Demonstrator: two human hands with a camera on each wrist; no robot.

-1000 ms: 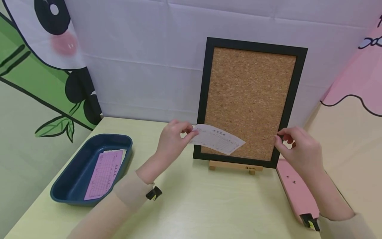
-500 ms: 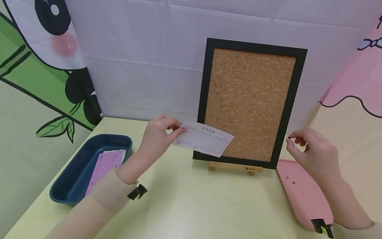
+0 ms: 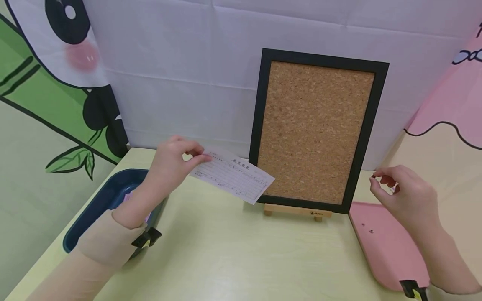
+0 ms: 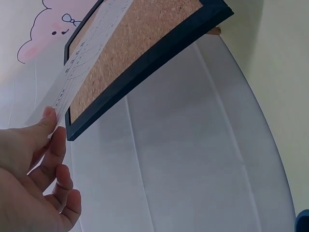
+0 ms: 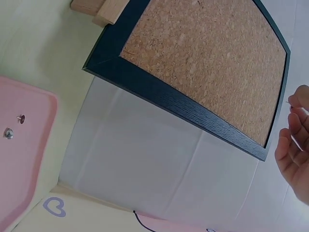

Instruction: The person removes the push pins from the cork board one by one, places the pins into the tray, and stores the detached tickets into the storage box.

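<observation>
My left hand (image 3: 174,161) pinches one end of a white printed paper slip (image 3: 235,174) between thumb and fingertips. The slip hangs in the air, its far corner overlapping the lower left of the framed corkboard (image 3: 316,129) in the head view. To the right of the board, my right hand (image 3: 408,198) pinches a tiny thumbtack (image 5: 289,104); mostly its point shows past the fingertips. The corkboard has a black frame and leans upright on a small wooden easel (image 3: 297,210). Two thumbtacks (image 3: 371,231) lie on the pink tray (image 3: 391,255) under the right forearm.
A dark blue bin (image 3: 80,223) stands on the table (image 3: 226,251) at left, partly hidden by the left forearm. Pink paper (image 3: 128,195) shows inside it. A printed cloth backdrop (image 3: 180,83) rises right behind the corkboard.
My left hand has moved left with the paper slip, drawing it off most of the corkboard and over the bin's side. My right hand has moved right, away from the frame's edge, still pinching the thumbtack.
</observation>
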